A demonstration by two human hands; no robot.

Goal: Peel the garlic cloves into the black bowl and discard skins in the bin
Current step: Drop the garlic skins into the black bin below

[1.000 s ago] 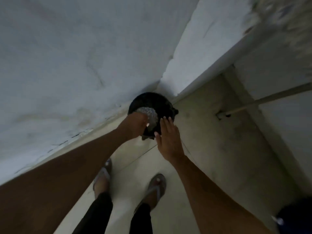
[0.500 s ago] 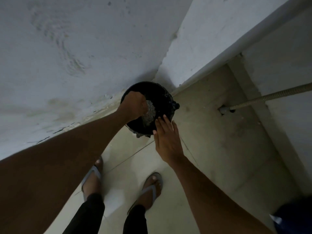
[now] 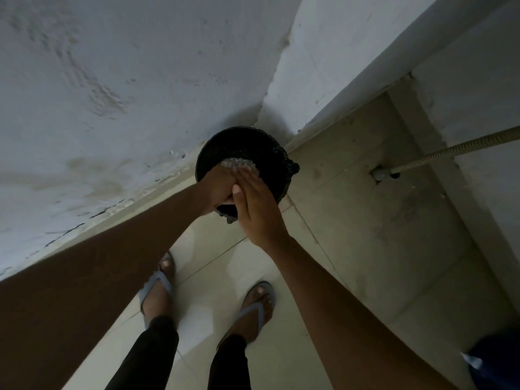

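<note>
Nearest, at the bottom edge: black trouser legs [image 3: 180, 358] and two feet in grey flip-flops [image 3: 157, 288], planted on pale floor tiles [image 3: 213, 266]. Lower right corner: a dark blue shape [image 3: 495, 361], too blurred to identify. Reaching forward from both sides: two bare forearms, meeting over the black bin [image 3: 244, 147] standing on the floor in the corner where the white wall [image 3: 112, 94] meets a jutting white pillar [image 3: 337, 52]. Left hand [image 3: 218, 190] curled around a glittery, crinkled thing [image 3: 237, 163], pale and translucent, held above the bin's mouth; whether bowl, plate or bag, cannot tell. Left grip: clenched on that thing. Right hand [image 3: 256, 204] flat, fingers straight and together, laid against the left hand and the thing's edge; right grip released. Garlic skins themselves not distinguishable in the dim light. Farther right, beyond the bin: a corrugated hose [image 3: 450, 149] running from a fitting low on the far wall.
</note>
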